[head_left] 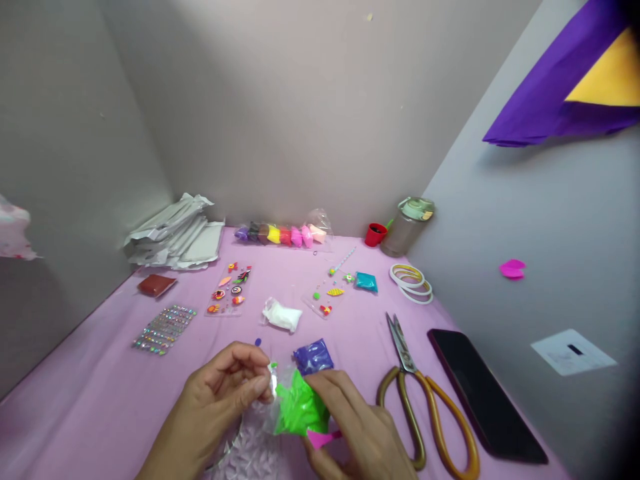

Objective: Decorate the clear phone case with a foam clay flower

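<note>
Low in the head view, both my hands meet over a pink table (100, 393). My left hand (225, 390) pinches the clear plastic wrapper (273, 385) at the edge of a bright green clay lump (299, 407). My right hand (353, 427) is closed on the green clay from the right, with a small pink piece (320, 438) under its fingers. A purple clay pack (313, 355) lies just behind the green one. A clear patterned sheet (250, 450) lies beneath my left hand.
Gold-handled scissors (420, 393) and a black phone (483, 397) lie to the right. Farther back are a white clay pack (281, 315), sticker sheets (231, 290), a gem sheet (165, 328), a row of coloured clay (283, 235), tape rings (413, 281), a red cup (375, 234), a metal canister (406, 227) and stacked papers (175, 233).
</note>
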{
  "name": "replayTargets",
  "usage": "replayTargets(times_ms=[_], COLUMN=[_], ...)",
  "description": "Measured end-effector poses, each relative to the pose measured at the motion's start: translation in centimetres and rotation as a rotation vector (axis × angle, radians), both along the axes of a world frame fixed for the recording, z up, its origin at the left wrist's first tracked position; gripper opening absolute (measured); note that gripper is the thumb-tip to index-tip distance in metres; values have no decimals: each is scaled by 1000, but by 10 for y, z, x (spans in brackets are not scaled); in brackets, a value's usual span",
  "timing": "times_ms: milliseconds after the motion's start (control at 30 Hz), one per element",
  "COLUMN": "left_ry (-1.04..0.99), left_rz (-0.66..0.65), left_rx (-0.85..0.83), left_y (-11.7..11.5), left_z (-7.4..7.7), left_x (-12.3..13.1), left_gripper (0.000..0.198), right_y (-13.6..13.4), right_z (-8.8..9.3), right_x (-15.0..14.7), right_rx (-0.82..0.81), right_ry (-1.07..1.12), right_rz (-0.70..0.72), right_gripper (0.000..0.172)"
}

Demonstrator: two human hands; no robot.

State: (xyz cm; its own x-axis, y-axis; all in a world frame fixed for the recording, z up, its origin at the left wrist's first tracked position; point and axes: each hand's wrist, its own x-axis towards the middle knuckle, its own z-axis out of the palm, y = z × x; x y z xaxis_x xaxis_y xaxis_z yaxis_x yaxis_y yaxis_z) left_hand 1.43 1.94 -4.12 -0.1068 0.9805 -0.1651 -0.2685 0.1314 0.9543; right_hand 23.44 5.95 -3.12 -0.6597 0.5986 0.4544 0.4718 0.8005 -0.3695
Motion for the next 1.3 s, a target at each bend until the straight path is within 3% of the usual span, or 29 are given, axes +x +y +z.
replayTargets(times_ms=[133,267,367,600,667,867,967,1067,1300], left_ry=[342,440,395,44,-37,-191,-190,-143,32], left_rz=[11,-37,-58,-72,-88,-93,-88,-111,-330], left_rx=[128,157,135,27,2,-137,-139,-115,-21], left_y=[-5,-4,-2,1,3,3,4,7,6], left_z=[13,20,18,-6,-3,24,26,19,-1], left_x=[2,5,5,-1,-1,0,-2,-2,1], left_gripper=[6,4,5,11,10,10,12,17,22], right_y=[-2,-1,0,0,0,5,10,13,9], right_z=[-2,-7,-9,-8,-6,8,12,13,9], right_x=[1,4,5,6,5,12,21,28,28], right_rx=[-27,-11,17,-11,-44,-198,-307,-339,-265], right_ry=[-40,-68,-85,-32,-38,-147,-175,-165,-202], right_rz=[-16,-6,-19,37,43,86,120,103,64], right_gripper=[51,50,49,49,49,43,43,48,60])
